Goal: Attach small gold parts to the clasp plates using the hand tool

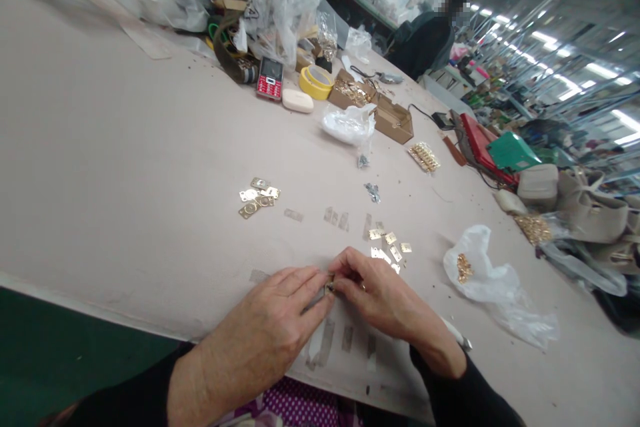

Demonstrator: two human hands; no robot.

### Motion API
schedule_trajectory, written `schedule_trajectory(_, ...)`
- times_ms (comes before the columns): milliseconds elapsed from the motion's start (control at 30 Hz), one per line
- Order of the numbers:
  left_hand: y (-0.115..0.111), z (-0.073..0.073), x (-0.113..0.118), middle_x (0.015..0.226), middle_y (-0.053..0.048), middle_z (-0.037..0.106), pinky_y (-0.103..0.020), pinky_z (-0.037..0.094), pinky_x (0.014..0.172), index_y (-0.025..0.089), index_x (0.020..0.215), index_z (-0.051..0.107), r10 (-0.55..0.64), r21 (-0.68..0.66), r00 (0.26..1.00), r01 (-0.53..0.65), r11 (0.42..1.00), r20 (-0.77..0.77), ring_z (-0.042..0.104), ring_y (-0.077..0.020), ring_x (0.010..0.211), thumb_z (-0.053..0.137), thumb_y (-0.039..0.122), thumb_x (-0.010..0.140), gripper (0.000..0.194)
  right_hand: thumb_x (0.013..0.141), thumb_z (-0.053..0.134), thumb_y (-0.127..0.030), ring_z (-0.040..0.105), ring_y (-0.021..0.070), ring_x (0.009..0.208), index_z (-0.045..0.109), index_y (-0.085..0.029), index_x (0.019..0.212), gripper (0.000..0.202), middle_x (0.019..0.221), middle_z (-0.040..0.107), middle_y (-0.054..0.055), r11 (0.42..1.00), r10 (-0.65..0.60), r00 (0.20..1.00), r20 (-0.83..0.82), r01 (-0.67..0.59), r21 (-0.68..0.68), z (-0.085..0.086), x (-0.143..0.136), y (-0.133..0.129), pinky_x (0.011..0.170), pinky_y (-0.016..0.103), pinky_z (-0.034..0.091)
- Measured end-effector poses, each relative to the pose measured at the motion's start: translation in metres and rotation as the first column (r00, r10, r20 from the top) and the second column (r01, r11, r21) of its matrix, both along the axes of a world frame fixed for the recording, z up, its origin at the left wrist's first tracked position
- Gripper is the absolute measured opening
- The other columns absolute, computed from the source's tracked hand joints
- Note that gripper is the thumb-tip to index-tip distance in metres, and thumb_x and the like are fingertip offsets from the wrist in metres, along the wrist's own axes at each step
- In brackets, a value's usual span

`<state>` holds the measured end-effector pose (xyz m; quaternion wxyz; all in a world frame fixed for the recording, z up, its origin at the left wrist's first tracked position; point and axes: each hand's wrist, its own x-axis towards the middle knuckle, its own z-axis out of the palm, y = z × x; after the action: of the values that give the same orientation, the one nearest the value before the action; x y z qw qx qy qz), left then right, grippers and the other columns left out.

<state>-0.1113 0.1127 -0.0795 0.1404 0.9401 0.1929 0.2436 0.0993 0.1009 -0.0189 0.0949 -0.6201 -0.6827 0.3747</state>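
Observation:
My left hand (273, 323) rests low over the table, its fingers and thumb closed on a small metal piece (329, 286). From the other side my right hand (383, 293) pinches at the same piece with thumb and forefinger. Fingers cover most of it, so its shape is hard to make out. Just beyond my right hand lie several small gold metal plates (391, 238). Farther left is a pile of larger gold plates with rings (257, 200). Strips of clear tape (336, 218) are stuck to the table.
A white plastic bag (470, 253) with gold bits lies right. Farther back are small silver parts (373, 192), a red phone (270, 79), yellow tape (316, 82) and a cardboard box (394, 119). Beige handbags (590, 203) stand at the right edge. A person (425, 40) sits beyond.

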Motion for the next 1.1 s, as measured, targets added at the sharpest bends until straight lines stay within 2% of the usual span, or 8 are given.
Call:
schedule_trajectory(200, -0.001, -0.002, -0.001, 0.141, -0.014, 0.054, -0.042, 0.044, 0.111, 0.013, 0.131, 0.059, -0.001, -0.019, 1.000, 0.001, 1.000, -0.001, 0.047, -0.0274, 0.133, 0.041, 0.021, 0.101, 0.035, 0.084, 0.050, -0.007, 0.060, 0.0128, 0.073, 0.057, -0.018, 0.096, 0.018, 0.081, 0.068, 0.001, 0.973, 0.229, 0.959, 0.167, -0.223, -0.055, 0.017, -0.007, 0.019, 0.065, 0.024, 0.039)
schedule_trajectory(333, 0.001, -0.001, 0.000, 0.137, -0.014, 0.057, -0.040, 0.042, 0.113, 0.011, 0.133, 0.058, -0.008, -0.021, 1.000, 0.008, 1.000, 0.024, 0.046, -0.0262, 0.133, 0.035, 0.022, 0.103, 0.038, 0.081, 0.048, -0.006, 0.056, 0.0138, 0.062, 0.054, -0.017, 0.090, 0.015, 0.074, 0.067, 0.003, 0.902, 0.414, 0.812, 0.411, -0.425, -0.070, 0.020, -0.016, 0.029, 0.055, 0.027, 0.029)
schedule_trajectory(467, 0.002, 0.003, 0.001, 0.133, -0.014, 0.058, -0.039, 0.043, 0.112, 0.010, 0.126, 0.061, -0.015, -0.022, 0.999, 0.016, 1.000, 0.035, 0.049, -0.0261, 0.130, 0.033, 0.023, 0.104, 0.038, 0.079, 0.049, -0.006, 0.053, 0.0144, 0.055, 0.054, -0.017, 0.088, 0.015, 0.069, 0.065, 0.003, 0.865, 0.445, 0.733, 0.515, -0.500, -0.036, 0.020, -0.022, 0.034, 0.050, 0.030, 0.024)
schedule_trajectory(567, 0.001, 0.003, 0.000, 0.133, -0.015, 0.058, -0.040, 0.045, 0.110, 0.010, 0.126, 0.061, -0.004, -0.005, 0.999, 0.004, 1.000, 0.035, 0.049, -0.0267, 0.129, 0.033, 0.021, 0.104, 0.037, 0.086, 0.049, -0.008, 0.062, 0.0160, 0.069, 0.058, -0.017, 0.097, 0.017, 0.082, 0.070, 0.004, 0.919, 0.339, 0.831, 0.441, -0.393, 0.032, 0.023, -0.014, 0.025, 0.058, 0.028, 0.038)
schedule_trajectory(667, -0.002, 0.001, -0.002, 0.131, -0.013, 0.058, -0.041, 0.045, 0.109, 0.011, 0.122, 0.062, 0.009, 0.004, 0.999, -0.009, 1.000, 0.044, 0.051, -0.0260, 0.125, 0.035, 0.019, 0.103, 0.035, 0.098, 0.046, -0.020, 0.066, 0.0168, 0.085, 0.060, -0.021, 0.106, 0.016, 0.095, 0.071, 0.004, 0.968, 0.022, 0.935, 0.355, -0.109, 0.228, 0.020, 0.014, -0.004, 0.075, 0.031, 0.048)
schedule_trajectory(833, -0.003, -0.001, -0.002, 0.132, -0.009, 0.059, -0.037, 0.040, 0.112, 0.011, 0.127, 0.060, 0.026, 0.026, 0.999, -0.027, 0.999, 0.035, 0.049, -0.0230, 0.126, 0.041, 0.018, 0.102, 0.032, 0.098, 0.047, -0.050, 0.066, 0.0277, 0.101, 0.061, -0.022, 0.117, 0.037, 0.113, 0.069, 0.010, 0.820, -0.489, 0.759, 0.431, 0.232, 0.523, -0.014, 0.083, -0.082, 0.087, 0.047, 0.052)
schedule_trajectory(967, -0.002, 0.002, 0.001, 0.130, -0.006, 0.061, -0.036, 0.041, 0.111, 0.013, 0.127, 0.060, 0.024, 0.020, 1.000, -0.024, 0.999, 0.002, 0.050, -0.0216, 0.125, 0.041, 0.019, 0.102, 0.032, 0.099, 0.045, -0.050, 0.059, 0.0293, 0.121, 0.063, -0.024, 0.124, 0.040, 0.128, 0.065, 0.010, 0.838, -0.433, 0.806, 0.402, 0.196, 0.510, -0.047, 0.108, -0.119, 0.103, 0.052, 0.047)
schedule_trajectory(1100, -0.003, 0.004, 0.005, 0.128, -0.006, 0.063, -0.037, 0.045, 0.105, 0.011, 0.123, 0.061, 0.046, 0.029, 0.999, -0.046, 0.999, 0.003, 0.053, -0.0217, 0.121, 0.033, 0.019, 0.104, 0.035, 0.096, 0.053, -0.047, 0.062, 0.0265, 0.110, 0.070, -0.026, 0.111, 0.030, 0.115, 0.069, 0.006, 0.837, -0.396, 0.872, 0.287, 0.214, 0.504, -0.050, 0.105, -0.126, 0.099, 0.047, 0.048)
